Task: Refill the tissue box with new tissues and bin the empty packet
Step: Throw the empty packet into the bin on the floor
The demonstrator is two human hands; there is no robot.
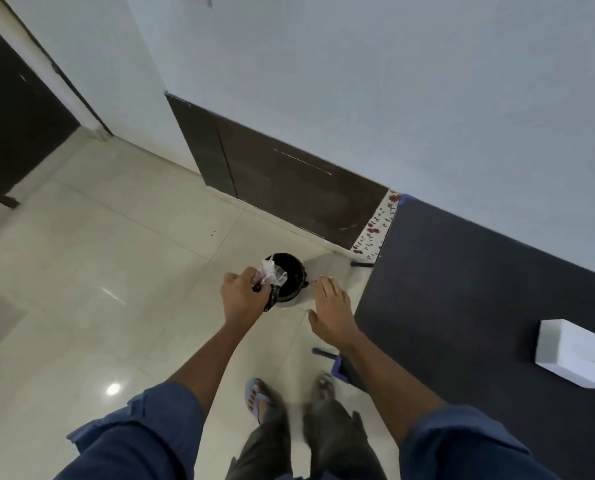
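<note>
My left hand (242, 294) is shut on the crumpled clear plastic packet (271, 274) and holds it over the near rim of the small bin (291, 271), which stands on the floor with a black liner. To the right of the bin, my right hand (332, 304) hovers with fingers spread and nothing in it. The white tissue box (574, 358) sits on the dark table (479, 289) at the far right, away from both hands.
Pale floor tiles (116, 254) spread to the left. A dark panel (289, 188) lines the wall base behind the bin. The dark table's edge runs close to my right arm. My feet in sandals (258, 396) stand below the bin.
</note>
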